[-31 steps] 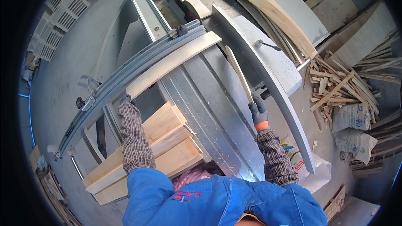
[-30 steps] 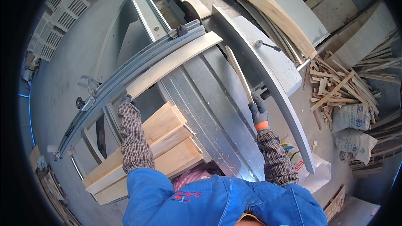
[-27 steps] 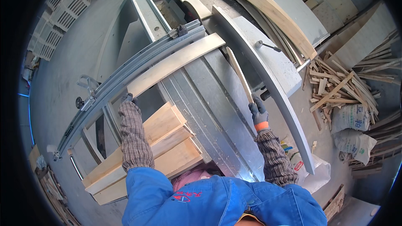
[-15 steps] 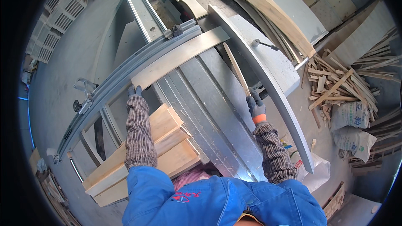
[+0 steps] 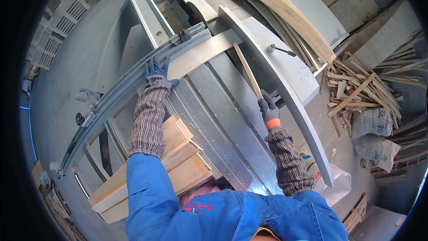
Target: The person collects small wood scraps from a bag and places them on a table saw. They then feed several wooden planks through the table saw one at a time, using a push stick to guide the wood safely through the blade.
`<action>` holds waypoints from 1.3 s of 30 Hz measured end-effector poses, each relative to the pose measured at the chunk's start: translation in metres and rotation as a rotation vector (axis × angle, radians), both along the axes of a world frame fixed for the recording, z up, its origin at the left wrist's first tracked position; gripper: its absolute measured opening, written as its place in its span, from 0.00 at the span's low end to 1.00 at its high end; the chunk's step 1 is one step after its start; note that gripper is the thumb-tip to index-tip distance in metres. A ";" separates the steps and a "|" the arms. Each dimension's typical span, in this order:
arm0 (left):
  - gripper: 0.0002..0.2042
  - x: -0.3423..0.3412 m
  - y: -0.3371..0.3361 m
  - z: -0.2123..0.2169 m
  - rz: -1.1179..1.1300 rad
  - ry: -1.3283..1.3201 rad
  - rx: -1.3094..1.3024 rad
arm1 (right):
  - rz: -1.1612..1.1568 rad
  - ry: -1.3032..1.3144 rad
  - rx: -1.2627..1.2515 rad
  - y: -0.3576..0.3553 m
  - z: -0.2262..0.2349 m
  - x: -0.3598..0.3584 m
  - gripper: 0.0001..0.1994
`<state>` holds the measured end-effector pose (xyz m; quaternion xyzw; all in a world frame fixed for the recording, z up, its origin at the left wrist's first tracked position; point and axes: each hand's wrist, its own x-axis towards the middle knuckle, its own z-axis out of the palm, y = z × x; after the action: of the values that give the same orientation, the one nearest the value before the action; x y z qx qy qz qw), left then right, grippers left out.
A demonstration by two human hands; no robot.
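Note:
My left hand, in a grey work glove, lies with fingers spread over the left end of a flat pale wooden board. The board rests crosswise on the metal bed of a sliding table saw, along its aluminium rail. My right hand, gloved with an orange cuff, is closed around the near end of a thin wooden stick. The stick's far tip touches or nearly touches the board's right end, beside the long metal fence. My palms are hidden.
Several cut boards are stacked before me at the left. Beyond the board stands a dark curved blade guard. A locking lever sits on the fence. Scrap sticks and white sacks lie on the floor at right.
My left hand has moved forward from the board's near end corner to lie spread over it. My right hand and the stick have shifted slightly left and forward.

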<state>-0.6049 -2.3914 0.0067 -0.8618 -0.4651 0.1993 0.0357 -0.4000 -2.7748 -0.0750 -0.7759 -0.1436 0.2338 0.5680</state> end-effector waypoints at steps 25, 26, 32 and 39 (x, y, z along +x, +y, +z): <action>0.52 0.023 0.105 0.021 0.057 0.007 -0.055 | 0.069 -0.097 -0.138 0.116 0.034 0.004 0.23; 0.52 0.024 0.110 0.023 0.064 0.018 -0.066 | 0.075 -0.114 -0.142 0.121 0.033 0.005 0.23; 0.52 0.031 0.136 0.017 0.059 0.038 -0.056 | 0.102 -0.191 -0.220 0.155 0.029 0.023 0.23; 0.52 0.030 0.133 0.017 0.073 0.009 -0.050 | 0.109 -0.119 -0.146 0.125 0.028 0.001 0.23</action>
<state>-0.5753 -2.2582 0.0239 -0.8441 -0.4907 0.2159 0.0089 -0.3987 -2.6497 -0.0466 -0.8188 -0.2019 0.2277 0.4868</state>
